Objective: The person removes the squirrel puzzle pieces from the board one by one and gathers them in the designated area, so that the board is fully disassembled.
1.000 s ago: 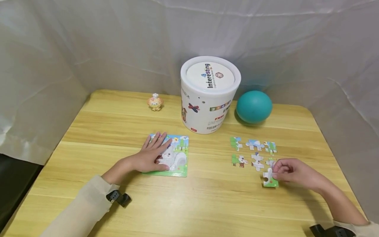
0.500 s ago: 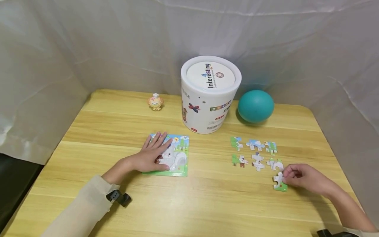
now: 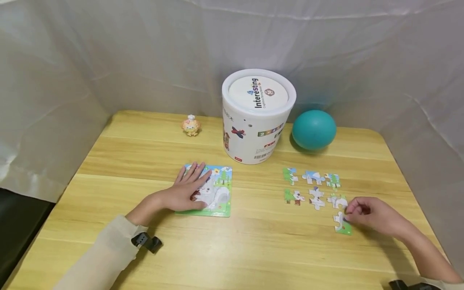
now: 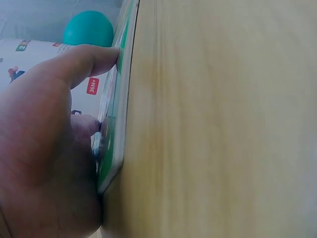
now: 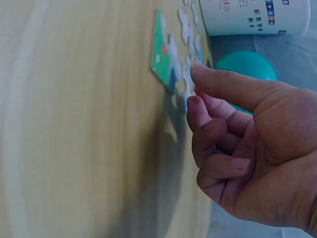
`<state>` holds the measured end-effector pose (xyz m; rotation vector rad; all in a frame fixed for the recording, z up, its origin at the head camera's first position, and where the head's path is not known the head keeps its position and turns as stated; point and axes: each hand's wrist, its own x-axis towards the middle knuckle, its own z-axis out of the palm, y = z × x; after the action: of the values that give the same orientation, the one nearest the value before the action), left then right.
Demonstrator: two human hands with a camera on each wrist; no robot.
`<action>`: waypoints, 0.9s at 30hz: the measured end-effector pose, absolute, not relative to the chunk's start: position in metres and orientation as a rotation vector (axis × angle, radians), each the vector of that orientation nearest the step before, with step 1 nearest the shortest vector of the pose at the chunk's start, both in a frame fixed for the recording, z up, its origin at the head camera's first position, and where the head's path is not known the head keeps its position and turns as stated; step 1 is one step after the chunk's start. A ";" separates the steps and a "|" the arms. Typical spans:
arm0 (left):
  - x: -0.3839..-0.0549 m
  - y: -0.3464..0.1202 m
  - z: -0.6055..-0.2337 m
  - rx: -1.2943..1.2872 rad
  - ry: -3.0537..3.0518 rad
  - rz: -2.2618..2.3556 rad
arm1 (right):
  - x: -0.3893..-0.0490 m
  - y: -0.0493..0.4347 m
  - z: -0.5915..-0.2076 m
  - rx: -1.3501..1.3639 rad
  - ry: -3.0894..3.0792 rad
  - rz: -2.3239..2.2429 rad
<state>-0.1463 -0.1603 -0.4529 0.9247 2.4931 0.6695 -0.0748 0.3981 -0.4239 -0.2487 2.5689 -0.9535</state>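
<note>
My left hand (image 3: 185, 192) lies spread, palm down, on a square picture board (image 3: 220, 193) that shows a white squirrel-like animal. The left wrist view has the thumb on the green board edge (image 4: 113, 148), and the palm hides part of the picture. Beside the lower right puzzle piece (image 3: 342, 224), my right hand (image 3: 375, 215) hovers with loosely curled fingers. In the right wrist view that green-and-white puzzle piece (image 5: 161, 52) lies on the table, apart from the thumb and fingertips. Several other puzzle pieces (image 3: 316, 197) lie in two rows behind it.
A white lidded bucket (image 3: 250, 135) stands at the back middle, with a teal ball (image 3: 314, 130) on its right. A small figurine with a white hat (image 3: 191, 125) stands to the bucket's left. Grey cloth (image 3: 163, 60) hangs behind and around the wooden table (image 3: 235, 257).
My right hand has moved the puzzle piece slightly right and toward me, laid it below the upper pieces and let it go. The left hand stays on the board.
</note>
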 end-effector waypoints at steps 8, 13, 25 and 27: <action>-0.152 -0.163 -0.453 0.928 2.439 0.716 | -0.089 0.359 -0.409 -0.383 2.663 -0.939; -0.152 -0.166 -0.451 0.927 2.401 0.787 | -0.098 0.323 -0.404 -0.486 2.636 -0.955; -0.151 -0.167 -0.456 0.926 2.441 0.886 | -0.122 0.232 -0.405 -0.704 2.445 -0.981; -0.152 -0.168 -0.454 0.916 2.447 0.904 | -0.124 0.216 -0.406 -0.710 2.404 -0.982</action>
<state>-0.1517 -0.1677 -0.4541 0.9158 2.4468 0.9039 -0.1243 0.2158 -0.4064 -0.7097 2.4039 -0.9819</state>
